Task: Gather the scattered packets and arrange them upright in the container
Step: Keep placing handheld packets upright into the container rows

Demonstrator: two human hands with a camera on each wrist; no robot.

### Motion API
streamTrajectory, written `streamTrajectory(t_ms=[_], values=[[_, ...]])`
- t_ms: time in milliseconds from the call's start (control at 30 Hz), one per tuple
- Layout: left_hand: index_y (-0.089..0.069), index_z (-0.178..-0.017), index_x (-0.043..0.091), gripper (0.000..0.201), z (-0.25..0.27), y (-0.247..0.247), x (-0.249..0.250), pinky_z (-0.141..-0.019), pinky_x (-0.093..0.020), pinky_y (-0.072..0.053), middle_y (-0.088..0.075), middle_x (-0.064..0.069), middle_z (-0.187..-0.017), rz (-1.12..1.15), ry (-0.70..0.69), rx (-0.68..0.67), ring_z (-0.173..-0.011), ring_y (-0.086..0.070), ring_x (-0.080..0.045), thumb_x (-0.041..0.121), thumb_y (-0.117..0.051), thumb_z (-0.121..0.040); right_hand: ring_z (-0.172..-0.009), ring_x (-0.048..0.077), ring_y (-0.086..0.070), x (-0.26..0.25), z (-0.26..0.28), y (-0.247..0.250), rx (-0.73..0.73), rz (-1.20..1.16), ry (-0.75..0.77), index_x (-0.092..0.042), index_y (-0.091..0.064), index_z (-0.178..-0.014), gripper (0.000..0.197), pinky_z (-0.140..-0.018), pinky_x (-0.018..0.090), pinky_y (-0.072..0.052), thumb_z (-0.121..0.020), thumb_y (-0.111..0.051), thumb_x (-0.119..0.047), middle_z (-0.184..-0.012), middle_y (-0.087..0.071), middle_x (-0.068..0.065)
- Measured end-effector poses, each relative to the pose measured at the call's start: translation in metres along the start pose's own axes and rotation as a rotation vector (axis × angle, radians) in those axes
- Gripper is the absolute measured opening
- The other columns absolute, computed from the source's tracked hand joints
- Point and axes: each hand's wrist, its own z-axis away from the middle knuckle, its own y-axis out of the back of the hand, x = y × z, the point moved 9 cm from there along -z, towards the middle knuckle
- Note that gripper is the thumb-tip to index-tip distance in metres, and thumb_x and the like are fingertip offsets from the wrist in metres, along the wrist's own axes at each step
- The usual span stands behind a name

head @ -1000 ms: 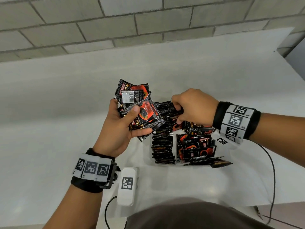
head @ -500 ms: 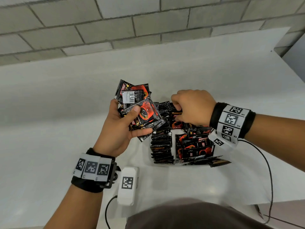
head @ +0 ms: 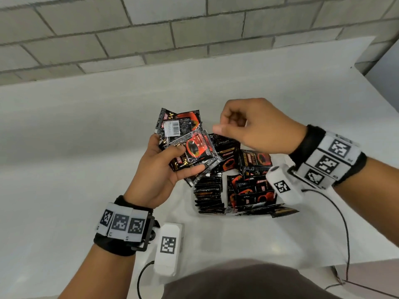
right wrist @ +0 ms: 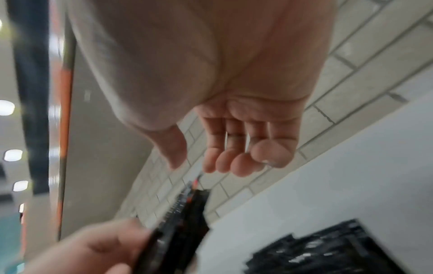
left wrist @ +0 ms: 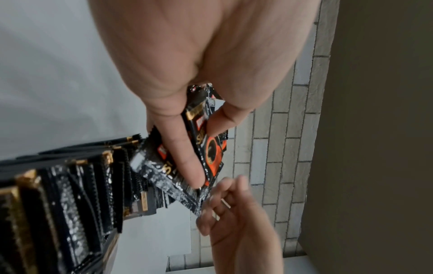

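While my left hand gripped a fanned bundle of glossy black-and-red foil coffee packets, thumb pressed across the front one and fingers curled behind, my right hand hovered empty above the container, holding nothing. Its fingers were loosely curled and relaxed, the thumb sticking out toward the bundle; the right wrist view showed the open palm with the fingertips bent inward and apart from any packet.

The landmark was the low clear container on the plain white table, its walls hard to make out. Inside it stood a row of black packets on edge along its left part, packed tight with their crimped tops up. Right of that row, other packets leaned and lay at mixed angles, faces showing red cups and lettering, and one packet lay flat at the container's near right corner, poking out past it. I could not tell whether that one rested on the rim or on the table.

The bundle in my left hand was just left of and above the container's far end. The topmost rear packet showed a white barcode label. From the left wrist view, my finger lay along the packets' face, with the standing row just beside it.

A grey block wall rose behind the table.
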Motion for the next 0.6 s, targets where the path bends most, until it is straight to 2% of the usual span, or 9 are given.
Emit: streamTrajectory(t_ms=[100,167,267,333,400,500,600], values=[[-0.048,-0.132,0.015,0.042,0.0,-0.015,-0.003,-0.063,-0.043,-0.063,-0.07,-0.008,-0.128,-0.049,0.0,-0.06,-0.107,-0.073,-0.033,-0.006,-0.056,-0.097,-0.063,0.004,-0.059,-0.014,0.012,0.0,0.053,-0.188,-0.027,-0.029,-0.066,-0.094,0.039,-0.064,0.02,-0.048,-0.071,-0.084,-0.055,-0.078,-0.068,-0.005],[-0.045,-0.132,0.017,0.044,0.0,-0.024,-0.005,-0.06,-0.042,-0.063,-0.071,-0.008,-0.127,-0.081,-0.001,-0.094,-0.105,-0.074,-0.034,-0.001,-0.061,-0.095,-0.058,0.001,-0.057,-0.012,0.015,-0.009,0.045,-0.196,-0.032,-0.03,-0.068,-0.1,0.044,-0.062,0.022,-0.049,-0.065,-0.093,-0.04,-0.075,-0.068,-0.004],[-0.044,-0.134,0.017,0.051,0.0,-0.03,-0.007,-0.061,-0.041,-0.063,-0.071,-0.006,-0.127,-0.074,0.002,-0.098,-0.105,-0.074,-0.033,0.006,-0.066,-0.089,-0.056,0.002,-0.057,0.004,0.016,-0.015,0.07,-0.243,-0.076,-0.029,-0.073,-0.101,0.035,-0.064,0.025,-0.051,-0.071,-0.091,-0.022,-0.072,-0.066,-0.006],[-0.045,-0.135,0.016,0.054,0.0,-0.032,-0.007,-0.064,-0.039,-0.063,-0.07,-0.007,-0.129,-0.049,0.005,-0.101,-0.106,-0.074,-0.032,0.008,-0.067,-0.087,-0.063,0.007,-0.06,0.012,0.018,-0.017,0.053,-0.224,-0.113,-0.032,-0.072,-0.098,0.031,-0.069,0.026,-0.051,-0.074,-0.088,-0.022,-0.081,-0.064,-0.007],[-0.045,-0.137,0.015,0.055,-0.001,-0.034,-0.008,-0.067,-0.04,-0.063,-0.07,-0.008,-0.13,-0.03,0.009,-0.111,-0.108,-0.073,-0.032,0.009,-0.066,-0.087,-0.067,0.012,-0.064,0.02,0.021,-0.02,-0.001,-0.204,-0.171,-0.03,-0.067,-0.092,0.026,-0.069,0.026,-0.051,-0.076,-0.086,-0.022,-0.089,-0.063,-0.005],[-0.043,-0.139,0.014,0.056,-0.003,-0.033,-0.009,-0.071,-0.043,-0.063,-0.07,-0.008,-0.129,-0.015,0.01,-0.126,-0.112,-0.071,-0.032,0.008,-0.065,-0.088,-0.058,0.017,-0.072,0.027,0.027,-0.018,-0.025,-0.269,-0.233,-0.017,-0.06,-0.087,0.018,-0.055,0.024,-0.049,-0.085,-0.078,-0.013,-0.082,-0.069,-0.001],[-0.044,-0.138,0.014,0.058,-0.004,-0.03,-0.009,-0.073,-0.044,-0.063,-0.072,-0.007,-0.126,-0.008,0.001,-0.126,-0.111,-0.072,-0.029,0.004,-0.065,-0.085,-0.061,0.032,-0.074,0.032,0.033,-0.012,0.024,-0.455,-0.292,-0.009,-0.052,-0.099,0.022,-0.037,0.017,-0.038,-0.089,-0.068,0.002,-0.096,-0.065,0.011]])
